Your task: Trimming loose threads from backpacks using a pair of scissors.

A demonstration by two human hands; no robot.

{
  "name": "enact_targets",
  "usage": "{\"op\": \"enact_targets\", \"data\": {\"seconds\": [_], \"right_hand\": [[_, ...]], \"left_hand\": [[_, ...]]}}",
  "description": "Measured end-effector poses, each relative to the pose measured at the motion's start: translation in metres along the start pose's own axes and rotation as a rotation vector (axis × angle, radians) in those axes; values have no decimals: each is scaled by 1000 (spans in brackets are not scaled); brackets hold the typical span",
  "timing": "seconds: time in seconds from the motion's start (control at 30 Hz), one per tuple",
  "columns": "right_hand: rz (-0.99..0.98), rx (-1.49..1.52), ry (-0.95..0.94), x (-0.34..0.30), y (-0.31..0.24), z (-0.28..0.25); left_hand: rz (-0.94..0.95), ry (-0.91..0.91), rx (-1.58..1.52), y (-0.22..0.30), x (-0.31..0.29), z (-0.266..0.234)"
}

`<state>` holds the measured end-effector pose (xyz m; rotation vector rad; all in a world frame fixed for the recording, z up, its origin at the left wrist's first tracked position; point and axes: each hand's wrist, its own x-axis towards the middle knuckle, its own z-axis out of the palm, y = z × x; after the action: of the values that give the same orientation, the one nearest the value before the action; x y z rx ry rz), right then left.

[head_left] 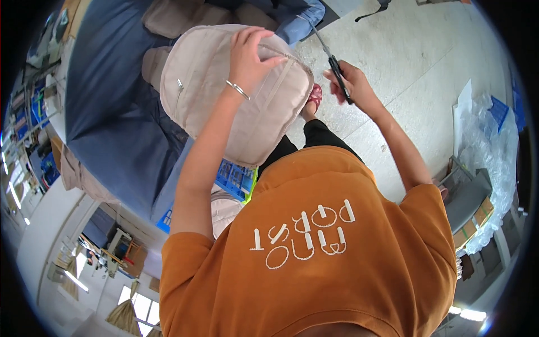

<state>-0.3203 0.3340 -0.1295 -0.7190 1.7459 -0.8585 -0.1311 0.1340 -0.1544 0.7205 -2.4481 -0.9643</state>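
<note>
A pale pink fabric bag (208, 84) with rounded corners and a small silver zip pull hangs tilted in front of me, partly over the blue cloth. My left hand (251, 53), a silver bangle at its wrist, grips the bag near its upper edge, thumb and fingers bent over the fabric. Off to the right of the bag, my right hand (349, 87) is closed around a slim tool (336, 66) with a black handle and a long, thin grey shaft. That shaft points up and left, apart from the bag. The tool's exact kind is unclear.
Blue cloth (112, 95) covers a large surface at left, with more pink bags (174, 17) at its far end. Below the bag stands a blue crate (236, 177). Clear plastic wrapping (488, 151) and a grey chair-like object (469, 194) are at right.
</note>
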Motion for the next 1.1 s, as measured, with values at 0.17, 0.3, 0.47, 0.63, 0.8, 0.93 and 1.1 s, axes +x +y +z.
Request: {"op": "enact_targets", "data": {"seconds": [0.17,0.3,0.47,0.63,0.8,0.93,1.1], "right_hand": [[-154,-118,42,21,-28,30],[-115,38,-106,29,-27,23],[-161,43,-167,27,-23,21],[-141,5,-219,25,-21,18],[-193,-78,-288,18,-11,22],[-141,2,-340,9,10,27],[-76,156,-426,-3,0,39]], "left_hand": [[-164,230,-58,28,-53,3],[-464,573,-20,44,-129,-7],[-930,1044,-134,56,-250,-5],[-1116,1099,-1033,91,-289,28],[-1054,1192,-1169,125,-257,51],[-1215,1278,-1353,120,-265,61],[-930,1494,-891,111,-252,29]]}}
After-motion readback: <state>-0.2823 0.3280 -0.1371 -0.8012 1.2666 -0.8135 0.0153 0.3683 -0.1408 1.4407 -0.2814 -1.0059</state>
